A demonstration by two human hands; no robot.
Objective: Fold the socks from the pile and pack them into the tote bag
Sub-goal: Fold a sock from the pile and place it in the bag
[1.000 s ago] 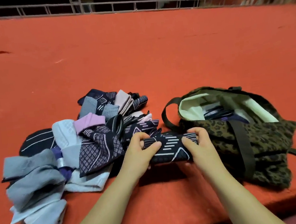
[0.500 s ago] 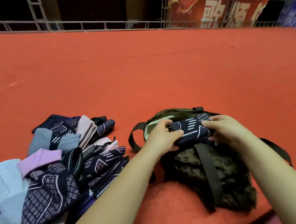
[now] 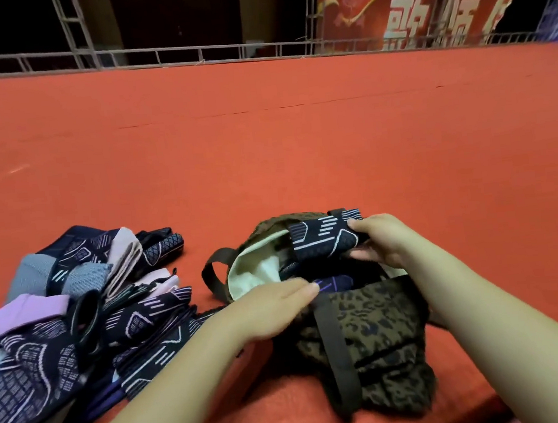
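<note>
Socks first: the folded navy sock bundle (image 3: 325, 239) with pale dash markings has gone from the red surface (image 3: 264, 151) in front of me, a second ago, to just over the open mouth of the leopard-print tote bag (image 3: 379, 331), above its pale lining. Both hands carried it across; now only my right hand (image 3: 382, 240) has it, thumb on top and fingers curled under its right end. My left hand (image 3: 274, 310) has let go and dropped to the near rim of the bag, fingers straight and together, holding nothing; I judge it is pressing the rim down to keep the mouth open. Dark socks already lie inside, so this bundle is the next one going in, and I reckon it only needs lowering and releasing. The pile of unfolded socks (image 3: 75, 319) lies to the left of the bag, with plenty left to fold

Writing: a red banner (image 3: 422, 13) behind the railing shows large pale Chinese characters, cut off and too blurred for me to read. I see no brand or label on the bag or the socks
</note>
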